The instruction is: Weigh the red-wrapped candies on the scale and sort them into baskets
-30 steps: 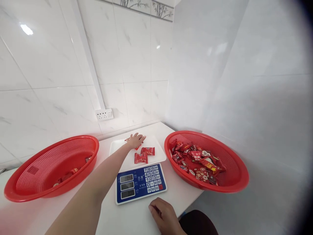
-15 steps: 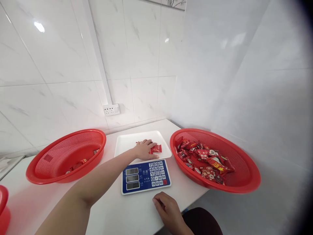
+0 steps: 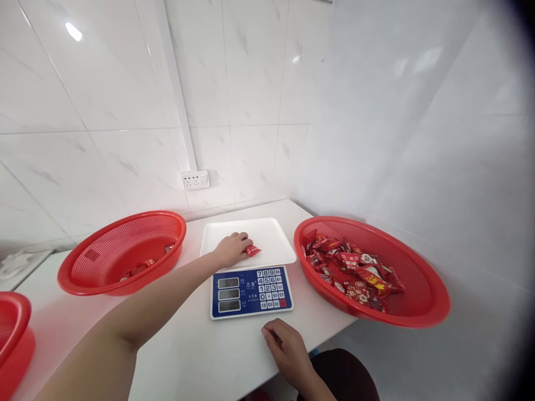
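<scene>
My left hand (image 3: 232,249) is closed around small red wrapped snack packets (image 3: 252,250), over the white weighing tray (image 3: 273,239) of a digital scale. One packet end pokes out past the fingertips; how many lie under the palm is hidden. The scale's blue keypad panel (image 3: 251,292) faces me, with numbers lit on its displays. Near the front edge of the table, my right hand (image 3: 288,352) is curled into a loose fist beside the scale, and nothing shows in it.
To the right, a large red basket (image 3: 422,278) holds many red packets (image 3: 355,267) and overhangs the table edge. Another red basket (image 3: 96,250) at left has a few packets in it. Part of a third red basket (image 3: 16,323) shows at far left. A wall socket (image 3: 195,179) sits behind.
My left hand has drawn leftward across the tray, its spread fingers closing around the packets. My right hand has stayed about where it was. The view has shifted slightly.
</scene>
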The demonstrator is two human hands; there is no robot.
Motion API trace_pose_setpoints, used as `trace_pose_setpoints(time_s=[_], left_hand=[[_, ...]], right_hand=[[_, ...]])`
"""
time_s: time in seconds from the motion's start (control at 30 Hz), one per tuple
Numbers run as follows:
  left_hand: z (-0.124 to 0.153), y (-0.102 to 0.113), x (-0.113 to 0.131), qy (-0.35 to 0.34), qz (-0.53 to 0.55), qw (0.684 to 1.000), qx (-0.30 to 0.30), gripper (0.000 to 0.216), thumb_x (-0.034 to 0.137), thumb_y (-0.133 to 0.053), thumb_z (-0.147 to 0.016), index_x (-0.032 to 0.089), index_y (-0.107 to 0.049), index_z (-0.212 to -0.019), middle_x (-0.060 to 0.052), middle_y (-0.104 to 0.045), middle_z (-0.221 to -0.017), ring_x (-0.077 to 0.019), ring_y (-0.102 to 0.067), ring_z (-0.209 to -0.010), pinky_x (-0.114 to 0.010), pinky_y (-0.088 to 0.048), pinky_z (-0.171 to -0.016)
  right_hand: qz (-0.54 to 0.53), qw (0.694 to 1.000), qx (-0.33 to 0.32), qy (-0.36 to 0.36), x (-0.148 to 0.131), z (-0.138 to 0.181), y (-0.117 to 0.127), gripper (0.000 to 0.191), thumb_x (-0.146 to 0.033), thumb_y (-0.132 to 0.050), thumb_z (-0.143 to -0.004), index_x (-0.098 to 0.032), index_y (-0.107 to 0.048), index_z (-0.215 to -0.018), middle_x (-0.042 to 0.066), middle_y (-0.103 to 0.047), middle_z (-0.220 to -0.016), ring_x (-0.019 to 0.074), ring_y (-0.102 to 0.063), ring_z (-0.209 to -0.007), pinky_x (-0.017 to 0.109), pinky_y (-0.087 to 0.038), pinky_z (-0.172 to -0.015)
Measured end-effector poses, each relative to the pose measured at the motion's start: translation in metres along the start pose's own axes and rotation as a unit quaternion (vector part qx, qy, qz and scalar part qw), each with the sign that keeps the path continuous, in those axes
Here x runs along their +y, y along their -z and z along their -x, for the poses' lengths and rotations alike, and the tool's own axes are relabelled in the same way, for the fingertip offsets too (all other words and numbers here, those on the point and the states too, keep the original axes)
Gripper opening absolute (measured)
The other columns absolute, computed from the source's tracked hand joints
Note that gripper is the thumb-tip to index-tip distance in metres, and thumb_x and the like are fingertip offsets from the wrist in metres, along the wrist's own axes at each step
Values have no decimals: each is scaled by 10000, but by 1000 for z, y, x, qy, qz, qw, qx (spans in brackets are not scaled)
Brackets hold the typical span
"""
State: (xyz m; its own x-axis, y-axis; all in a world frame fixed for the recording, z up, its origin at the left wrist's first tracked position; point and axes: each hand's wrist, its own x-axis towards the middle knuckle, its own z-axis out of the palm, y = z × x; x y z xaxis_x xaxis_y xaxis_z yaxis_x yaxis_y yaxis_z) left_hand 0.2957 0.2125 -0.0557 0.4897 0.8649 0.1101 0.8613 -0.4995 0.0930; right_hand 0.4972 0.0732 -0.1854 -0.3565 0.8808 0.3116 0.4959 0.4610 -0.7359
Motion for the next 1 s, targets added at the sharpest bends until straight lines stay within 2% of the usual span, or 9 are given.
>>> trace_pose_setpoints(time_s=[0.1,0.23,0.3,0.4,0.47,0.6,0.73,0.83,1.0], left_hand=[[2,2,-7,7,53,998,41,326,399,-368,-859,258,-545,-1093,-34,-575,-1158,-218,-520,-1055,-373,-384,-927],[-1,8,-11,71,126,988,50,422,478,-309,-868,254,-520,-1156,-30,-599,-1160,-219,-525,-1084,-373,-368,-957],[1,13,-13,91,149,984,34,548,547,-372,-823,235,-429,-1269,-57,-520,-1282,-233,-476,-1162,-356,-365,-971],[12,21,-17,80,155,985,-7,822,631,-496,-716,207,-261,-1380,-99,-360,-1414,-255,-372,-1260,-354,-333,-1008],[23,24,-21,75,147,986,-32,869,652,-501,-698,211,-225,-1395,-111,-327,-1429,-259,-350,-1275,-360,-324,-1015],[42,21,-36,99,133,985,-55,815,652,-447,-734,221,-232,-1391,-116,-319,-1431,-256,-327,-1291,-369,-309,-1026],[47,14,-42,113,128,984,-55,778,620,-458,-745,189,-288,-1369,-120,-345,-1418,-264,-343,-1280,-362,-309,-1026],[43,11,-37,123,144,981,-47,668,562,-455,-773,212,-359,-1334,-95,-431,-1361,-259,-437,-1205,-353,-369,-970],[33,10,-20,122,174,977,10,480,407,-487,-789,213,-500,-1228,-74,-567,-1202,-241,-536,-1071,-342,-407,-911]], right_hand=[[7,1000,6,7,0,0,0,263,-308,-397,-882,-194,-581,-733,22,-597,-667,132,-534,-591,242,-396,-549],[12,1000,0,1,0,0,-1,274,-319,-385,-886,-193,-579,-738,28,-598,-677,134,-533,-597,245,-402,-556],[13,1000,-3,-5,1,0,-1,272,-320,-386,-885,-192,-578,-741,28,-601,-684,137,-542,-610,246,-407,-570],[11,1000,-2,-7,1,1,-1,268,-317,-389,-883,-192,-576,-737,28,-602,-686,141,-552,-623,246,-411,-583],[9,1000,-2,-6,1,1,-1,268,-315,-387,-884,-193,-572,-733,27,-603,-685,141,-555,-624,245,-411,-585],[14,1000,-7,0,1,1,0,262,-313,-384,-887,-196,-569,-742,29,-607,-696,143,-554,-625,246,-406,-574],[18,1000,-2,5,2,1,-1,266,-319,-385,-889,-197,-573,-745,27,-600,-682,139,-544,-605,244,-405,-557],[19,1000,4,9,2,2,-2,272,-320,-385,-891,-196,-576,-742,24,-595,-669,136,-542,-596,242,-408,-552],[21,1000,15,15,1,2,-2,262,-306,-395,-886,-194,-578,-737,20,-604,-675,135,-558,-612,239,-420,-568]])
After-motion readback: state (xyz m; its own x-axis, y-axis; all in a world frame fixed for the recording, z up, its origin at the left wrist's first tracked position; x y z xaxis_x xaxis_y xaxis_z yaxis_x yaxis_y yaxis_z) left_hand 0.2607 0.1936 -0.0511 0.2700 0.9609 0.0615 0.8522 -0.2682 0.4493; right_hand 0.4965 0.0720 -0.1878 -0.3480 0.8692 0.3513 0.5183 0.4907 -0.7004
